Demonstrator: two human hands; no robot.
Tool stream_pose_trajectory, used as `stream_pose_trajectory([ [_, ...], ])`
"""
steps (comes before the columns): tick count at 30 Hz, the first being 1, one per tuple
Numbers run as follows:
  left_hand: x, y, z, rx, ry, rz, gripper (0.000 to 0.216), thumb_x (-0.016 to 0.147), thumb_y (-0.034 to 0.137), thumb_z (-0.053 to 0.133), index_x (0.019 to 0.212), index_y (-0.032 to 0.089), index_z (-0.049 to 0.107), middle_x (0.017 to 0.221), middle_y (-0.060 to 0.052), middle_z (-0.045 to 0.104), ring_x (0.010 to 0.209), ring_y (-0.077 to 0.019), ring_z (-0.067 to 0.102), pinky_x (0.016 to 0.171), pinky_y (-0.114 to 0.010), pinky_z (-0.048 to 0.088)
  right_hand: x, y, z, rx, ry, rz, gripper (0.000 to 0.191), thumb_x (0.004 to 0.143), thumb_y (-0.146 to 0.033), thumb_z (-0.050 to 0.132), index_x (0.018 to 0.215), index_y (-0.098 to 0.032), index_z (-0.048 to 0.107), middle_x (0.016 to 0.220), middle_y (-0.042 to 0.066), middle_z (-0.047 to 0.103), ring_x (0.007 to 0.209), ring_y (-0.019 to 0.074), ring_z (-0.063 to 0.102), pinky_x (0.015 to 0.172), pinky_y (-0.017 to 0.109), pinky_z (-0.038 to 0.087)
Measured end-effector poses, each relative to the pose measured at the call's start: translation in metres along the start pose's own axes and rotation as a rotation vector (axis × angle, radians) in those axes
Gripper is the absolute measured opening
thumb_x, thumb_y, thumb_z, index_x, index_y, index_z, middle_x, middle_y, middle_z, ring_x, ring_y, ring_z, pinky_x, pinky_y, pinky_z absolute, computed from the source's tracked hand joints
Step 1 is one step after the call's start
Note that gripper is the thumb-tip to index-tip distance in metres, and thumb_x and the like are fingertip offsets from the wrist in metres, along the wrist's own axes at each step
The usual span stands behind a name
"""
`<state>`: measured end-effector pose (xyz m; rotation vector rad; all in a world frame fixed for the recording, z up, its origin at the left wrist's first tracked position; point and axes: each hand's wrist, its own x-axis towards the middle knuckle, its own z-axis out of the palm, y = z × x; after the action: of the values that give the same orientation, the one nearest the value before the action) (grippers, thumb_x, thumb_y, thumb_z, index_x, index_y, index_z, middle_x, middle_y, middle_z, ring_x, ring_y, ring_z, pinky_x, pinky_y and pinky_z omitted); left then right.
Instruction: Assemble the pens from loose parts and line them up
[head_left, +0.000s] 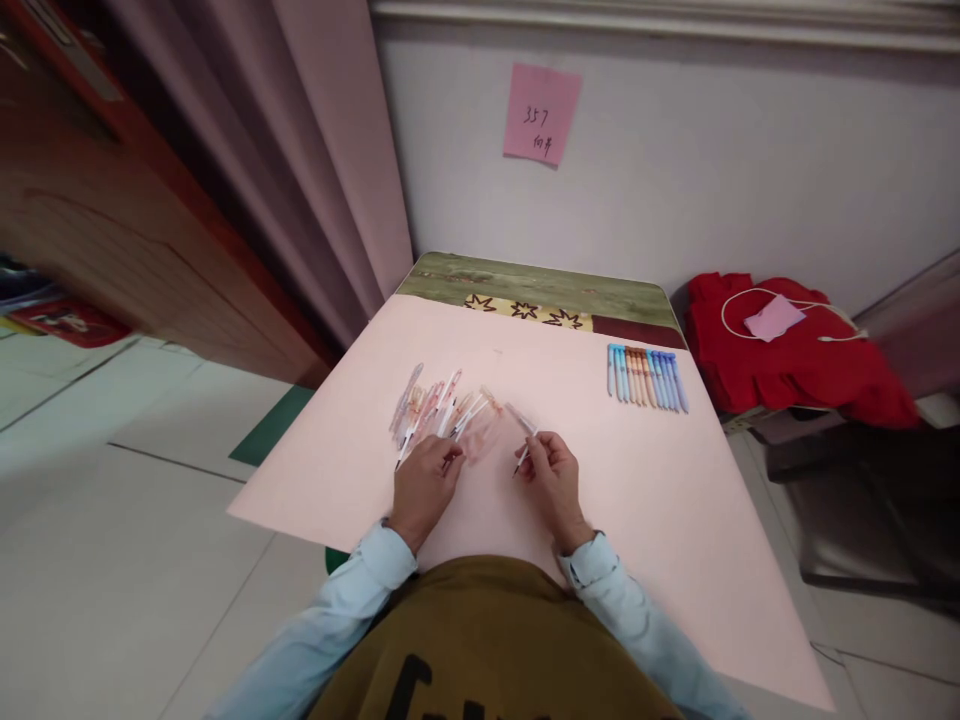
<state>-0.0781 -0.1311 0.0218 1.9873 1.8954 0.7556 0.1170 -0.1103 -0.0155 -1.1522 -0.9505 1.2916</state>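
Note:
My right hand (553,482) is closed in a pinch on a slim white pen refill (523,458) with a dark tip pointing down toward me. A clear tube-like part (519,416) reaches away from the refill's far end; whether they are joined I cannot tell. My left hand (427,482) hangs at the near edge of a loose pile of pen parts (424,405), its thumb and fingers pressed together. What those fingers hold, if anything, is too small to make out. Clear pinkish barrels and white refills make up the pile.
A neat row of blue and brown pens (646,378) lies at the right back of the pink-covered table (630,540). Beyond the table's right edge, a red cloth (795,370) carries a white cable and a pink note. A wall stands behind, a curtain (330,130) at left.

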Motion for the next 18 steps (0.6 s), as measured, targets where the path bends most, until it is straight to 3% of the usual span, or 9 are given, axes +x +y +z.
stream_pose_trajectory([
  [7,0.025,0.018,0.014,0.241,-0.005,0.077,0.021,0.093,0.022,0.046,0.102,0.020,0.065,0.099,-0.010,0.064,0.103,-0.0247,0.057,0.091,-0.035,0.042,0.006,-0.002,-0.005,0.019,-0.043,0.030,0.024,0.083,-0.041,0.066,0.091,-0.021,0.055,0.075,0.000,0.066,0.053,0.0104,0.053,0.051,0.024,0.043],
  [12,0.038,0.021,0.022,0.351,-0.070,0.072,0.014,0.089,0.021,0.051,0.092,0.018,0.064,0.096,-0.012,0.063,0.099,-0.0276,0.057,0.082,-0.038,0.043,0.006,-0.007,-0.005,0.054,-0.064,0.054,0.026,0.081,-0.043,0.068,0.089,-0.020,0.056,0.073,0.000,0.065,0.051,0.0099,0.052,0.048,0.024,0.041],
  [18,0.041,0.019,0.026,0.290,0.019,0.056,0.009,0.085,0.014,0.052,0.085,0.019,0.061,0.092,-0.010,0.063,0.094,-0.0262,0.057,0.080,-0.037,0.044,0.006,-0.016,-0.006,0.139,-0.071,0.123,0.027,0.080,-0.043,0.070,0.081,-0.019,0.058,0.073,0.000,0.067,0.052,0.0091,0.053,0.049,0.022,0.040],
])
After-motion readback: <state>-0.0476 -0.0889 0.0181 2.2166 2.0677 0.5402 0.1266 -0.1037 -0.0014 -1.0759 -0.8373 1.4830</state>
